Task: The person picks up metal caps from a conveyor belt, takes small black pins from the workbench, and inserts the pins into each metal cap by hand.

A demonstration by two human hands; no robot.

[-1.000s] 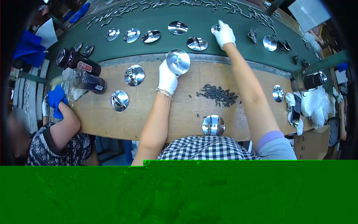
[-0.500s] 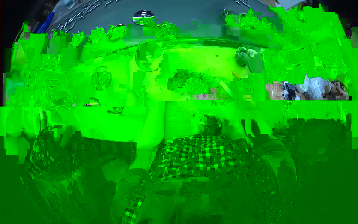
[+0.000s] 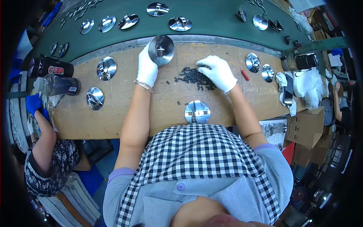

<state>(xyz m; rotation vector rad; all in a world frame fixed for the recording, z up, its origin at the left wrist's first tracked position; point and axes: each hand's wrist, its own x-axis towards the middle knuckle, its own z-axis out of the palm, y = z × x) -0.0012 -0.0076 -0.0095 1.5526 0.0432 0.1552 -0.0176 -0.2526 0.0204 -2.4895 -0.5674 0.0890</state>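
My left hand (image 3: 147, 68), in a white glove, grips a round shiny metal lid (image 3: 162, 51) by its edge at the far side of the wooden bench. A small stud stands at the lid's centre. My right hand (image 3: 217, 73), also gloved, is over the right side of a pile of short black cylindrical pieces (image 3: 191, 76). Its thumb and fingertips are drawn together; whatever may be between them is too small to make out. Another metal lid (image 3: 197, 112) lies at the bench's near edge, in front of my apron.
More lids (image 3: 106, 68) lie left and right on the bench (image 3: 124, 56). A red tool (image 3: 245, 75) lies right of the pile. Several lids rest on the green belt (image 3: 211, 22) beyond. Jars (image 3: 62, 84) stand left, a plastic bag (image 3: 307, 87) right. A co-worker's blue-gloved hand (image 3: 34, 104) is at left.
The earlier frame is badly garbled with green. The lid in my left hand seems to have moved a little up and to the right. My right hand's movement cannot be made out.
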